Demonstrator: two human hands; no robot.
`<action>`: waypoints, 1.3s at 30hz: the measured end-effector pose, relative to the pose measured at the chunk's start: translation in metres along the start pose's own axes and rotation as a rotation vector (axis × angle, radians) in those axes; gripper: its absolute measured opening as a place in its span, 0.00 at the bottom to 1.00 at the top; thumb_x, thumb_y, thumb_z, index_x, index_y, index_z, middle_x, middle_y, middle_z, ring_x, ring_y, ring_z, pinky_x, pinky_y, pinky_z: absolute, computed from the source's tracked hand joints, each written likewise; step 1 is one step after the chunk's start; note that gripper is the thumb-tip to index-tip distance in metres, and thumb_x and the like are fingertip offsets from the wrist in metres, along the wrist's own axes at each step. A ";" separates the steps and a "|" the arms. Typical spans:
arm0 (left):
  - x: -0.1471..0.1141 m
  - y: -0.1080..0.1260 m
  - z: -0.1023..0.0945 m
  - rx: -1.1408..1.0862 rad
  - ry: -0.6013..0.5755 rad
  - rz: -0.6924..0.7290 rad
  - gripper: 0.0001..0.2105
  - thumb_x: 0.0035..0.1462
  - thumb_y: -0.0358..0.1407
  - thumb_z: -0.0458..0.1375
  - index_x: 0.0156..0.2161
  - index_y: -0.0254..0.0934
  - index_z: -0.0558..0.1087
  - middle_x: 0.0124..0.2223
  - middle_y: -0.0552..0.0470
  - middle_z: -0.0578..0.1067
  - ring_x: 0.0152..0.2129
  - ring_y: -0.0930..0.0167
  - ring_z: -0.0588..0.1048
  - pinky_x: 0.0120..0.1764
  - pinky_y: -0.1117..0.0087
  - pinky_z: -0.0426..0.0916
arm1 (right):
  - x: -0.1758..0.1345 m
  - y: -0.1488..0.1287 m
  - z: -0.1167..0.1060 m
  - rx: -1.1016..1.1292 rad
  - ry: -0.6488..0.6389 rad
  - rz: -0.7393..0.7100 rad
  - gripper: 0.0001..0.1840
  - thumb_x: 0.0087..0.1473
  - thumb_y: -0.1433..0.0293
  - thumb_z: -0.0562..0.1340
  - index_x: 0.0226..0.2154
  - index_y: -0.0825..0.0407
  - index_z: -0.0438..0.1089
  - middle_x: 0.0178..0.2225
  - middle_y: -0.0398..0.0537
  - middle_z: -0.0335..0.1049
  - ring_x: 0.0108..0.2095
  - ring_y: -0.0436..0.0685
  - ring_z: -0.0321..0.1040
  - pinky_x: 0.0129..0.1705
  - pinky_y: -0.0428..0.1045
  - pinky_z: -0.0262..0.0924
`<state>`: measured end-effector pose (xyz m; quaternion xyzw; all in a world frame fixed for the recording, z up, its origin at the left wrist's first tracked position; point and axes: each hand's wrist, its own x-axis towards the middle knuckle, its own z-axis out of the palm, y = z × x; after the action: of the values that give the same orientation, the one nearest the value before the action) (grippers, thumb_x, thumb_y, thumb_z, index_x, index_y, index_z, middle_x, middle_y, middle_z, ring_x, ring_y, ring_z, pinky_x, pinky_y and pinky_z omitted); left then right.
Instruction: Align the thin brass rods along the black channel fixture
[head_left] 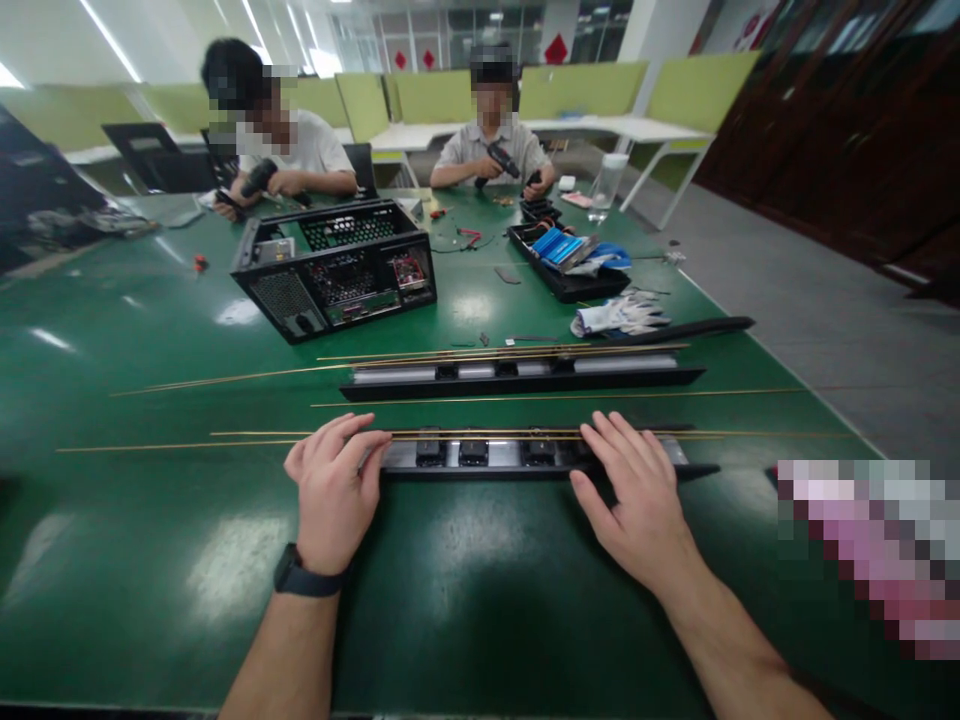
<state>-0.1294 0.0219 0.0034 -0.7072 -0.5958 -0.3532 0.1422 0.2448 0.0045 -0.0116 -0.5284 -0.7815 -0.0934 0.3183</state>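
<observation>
A long black rail with a silvery channel [501,453] and several black blocks [473,452] in it lies on the table before me. Thin brass-coloured rods [480,435] run lengthwise over its far side and stick out past both ends. My left hand [335,490] is at the rail's left end, its fingers bent and closed on the rods, thumb by the near edge. Across the right end lies my right hand [637,495], fingers stretched out and touching the rods, thumb apart. Both hands hide parts of the rail.
Beyond lies a second black rail [525,380] with more rods. Farther off are an open computer case [337,270], a black tray [577,285] and work gloves [622,315]. Two people across the green table [465,600] hold power drills [259,178]. A blurred pink patch [862,540] is at right.
</observation>
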 end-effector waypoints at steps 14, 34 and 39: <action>0.000 0.001 0.003 -0.045 -0.023 -0.036 0.05 0.70 0.35 0.62 0.43 0.46 0.82 0.53 0.48 0.83 0.55 0.56 0.78 0.60 0.51 0.61 | 0.000 -0.002 0.000 -0.007 -0.002 0.018 0.33 0.71 0.61 0.60 0.74 0.46 0.60 0.71 0.58 0.67 0.73 0.69 0.61 0.75 0.70 0.50; 0.002 -0.002 -0.001 -0.009 0.006 -0.032 0.04 0.69 0.35 0.64 0.41 0.45 0.82 0.51 0.47 0.83 0.52 0.57 0.79 0.57 0.52 0.61 | 0.000 0.001 0.003 -0.001 0.023 0.012 0.32 0.70 0.62 0.62 0.72 0.47 0.62 0.71 0.58 0.68 0.73 0.69 0.61 0.75 0.70 0.50; 0.002 -0.008 -0.003 0.001 0.016 -0.092 0.03 0.67 0.34 0.65 0.41 0.45 0.82 0.51 0.47 0.83 0.52 0.56 0.79 0.58 0.51 0.61 | 0.000 0.001 0.004 -0.007 0.033 0.002 0.32 0.70 0.61 0.62 0.73 0.46 0.62 0.70 0.58 0.68 0.72 0.70 0.62 0.75 0.71 0.51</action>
<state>-0.1376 0.0231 0.0050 -0.6760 -0.6267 -0.3649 0.1309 0.2444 0.0073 -0.0152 -0.5287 -0.7752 -0.1048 0.3295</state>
